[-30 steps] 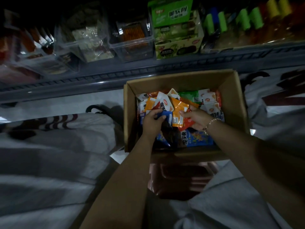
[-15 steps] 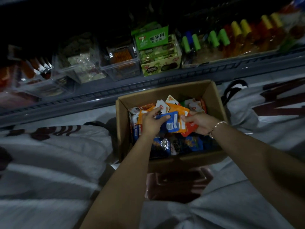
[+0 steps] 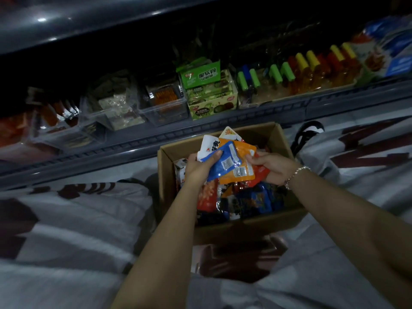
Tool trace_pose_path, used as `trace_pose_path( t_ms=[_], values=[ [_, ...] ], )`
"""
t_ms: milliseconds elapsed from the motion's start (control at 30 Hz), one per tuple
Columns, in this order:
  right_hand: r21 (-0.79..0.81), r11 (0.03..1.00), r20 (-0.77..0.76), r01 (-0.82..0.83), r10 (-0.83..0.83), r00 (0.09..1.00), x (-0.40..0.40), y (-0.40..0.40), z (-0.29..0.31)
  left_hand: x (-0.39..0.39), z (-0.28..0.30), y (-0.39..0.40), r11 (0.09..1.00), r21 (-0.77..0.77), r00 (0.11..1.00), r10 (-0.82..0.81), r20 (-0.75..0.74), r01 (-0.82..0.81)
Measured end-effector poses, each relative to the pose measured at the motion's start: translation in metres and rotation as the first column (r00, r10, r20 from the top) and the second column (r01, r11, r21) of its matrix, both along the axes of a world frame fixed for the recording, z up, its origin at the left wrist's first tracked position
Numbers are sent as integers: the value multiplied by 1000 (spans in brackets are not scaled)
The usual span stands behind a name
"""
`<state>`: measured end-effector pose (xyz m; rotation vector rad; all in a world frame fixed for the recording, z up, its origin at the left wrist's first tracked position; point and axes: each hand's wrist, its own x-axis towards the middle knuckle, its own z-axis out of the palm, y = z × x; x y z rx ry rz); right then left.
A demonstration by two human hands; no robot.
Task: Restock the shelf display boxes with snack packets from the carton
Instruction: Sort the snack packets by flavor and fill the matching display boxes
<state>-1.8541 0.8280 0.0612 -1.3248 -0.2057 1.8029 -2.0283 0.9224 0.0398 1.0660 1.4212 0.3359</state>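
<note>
Dim lighting; head view, looking down over a cardboard carton (image 3: pixel 276 139) with flaps open.

Left hand (image 3: pixel 197 169): raised over the carton's left half, fingers curled, thumb laid across a blue packet (image 3: pixel 225 162) — firm hold on the left edge of a fanned stack of packets.

Right hand (image 3: pixel 270 168): fingers curled round the stack's right edge, pinching an orange packet (image 3: pixel 242 168) with a red one just visible beneath. Beaded bracelet (image 3: pixel 296 175) at the wrist.

Stack: held between both hands, above the carton, clear of the loose snack packets (image 3: pixel 252 200) inside (blue, red and dark wrappers, heaped). A white packet (image 3: pixel 209 146) and one with an orange-cream tip (image 3: pixel 229 132) fanned out behind the blue.

Shelf (image 3: pixel 200 134) beyond the carton, display boxes in a row: green display box (image 3: pixel 211 105) with upright green lid; clear plastic bin (image 3: pixel 165 103) with orange contents; further clear bins to the left, contents blurred. To the right — a tray of tubes with green, yellow and red caps (image 3: pixel 312 65).

White sacks with dark red print (image 3: pixel 66 219) on either side of the carton.
</note>
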Motion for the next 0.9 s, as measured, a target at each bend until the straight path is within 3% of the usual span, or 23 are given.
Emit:
trace_pose_path(
  t_ms=[167,300,467,633,767,900],
  values=[
    [17,995,64,102,-103,993,-17,8,17,4,19,1,977,-15,977,213,21,-213],
    [110,990,144,90,-106,984,-27,17,37,15,39,-1,925,-24,918,380,112,-380],
    [237,969,188,64,-110,976,-29,20,62,24,69,-2,883,6,856,453,250,-470],
    [298,951,267,77,-161,950,-26,25,91,23,109,2,899,-167,812,437,386,-405],
    [340,936,286,87,-192,939,-24,25,115,11,137,8,958,-126,823,285,492,-256],
    [417,900,161,131,-215,963,-22,25,148,-6,176,16,979,-62,835,199,514,-195]
  ],
)
